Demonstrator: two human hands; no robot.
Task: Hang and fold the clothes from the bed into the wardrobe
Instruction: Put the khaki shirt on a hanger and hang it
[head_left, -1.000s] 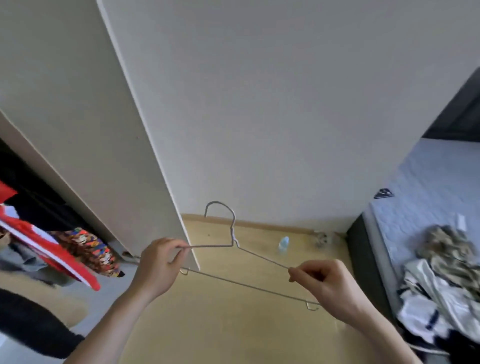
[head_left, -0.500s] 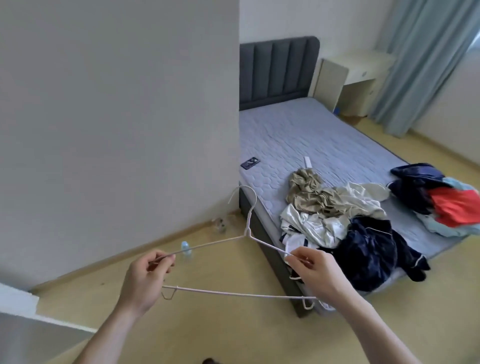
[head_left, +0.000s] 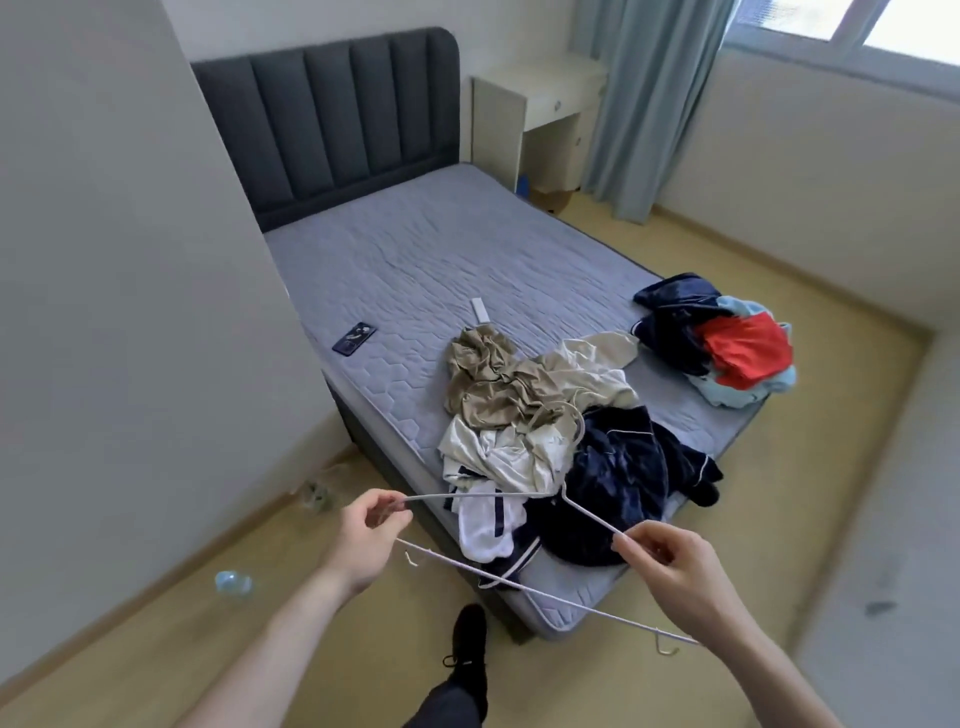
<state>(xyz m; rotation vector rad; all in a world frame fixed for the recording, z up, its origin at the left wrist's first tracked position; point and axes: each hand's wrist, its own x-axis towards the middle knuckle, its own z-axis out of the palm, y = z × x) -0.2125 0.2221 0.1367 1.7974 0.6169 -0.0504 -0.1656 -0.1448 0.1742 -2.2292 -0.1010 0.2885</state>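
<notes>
I have swung round from the wardrobe: a second ago its white door filled my view, and now the bed lies ahead with the clothes on it. My left hand pinches one shoulder end of the wire hanger, and my right hand pinches the other arm, so both grips are clamped on the hanger, which hangs in the air just over the bed's near corner, its hook pointing toward the pile. That pile, tan, cream and navy garments heaped together, sits at the near edge of the bed, some of it drooping over the side. A second heap, navy, red and pale blue, lies at the right edge. A phone rests by the left edge, apart from both.

The turn means the hanger is fetched and I judge the next job is picking a garment from the near pile and threading it on. One hand must let go first, and the tangled cloth may drag its neighbours along
</notes>
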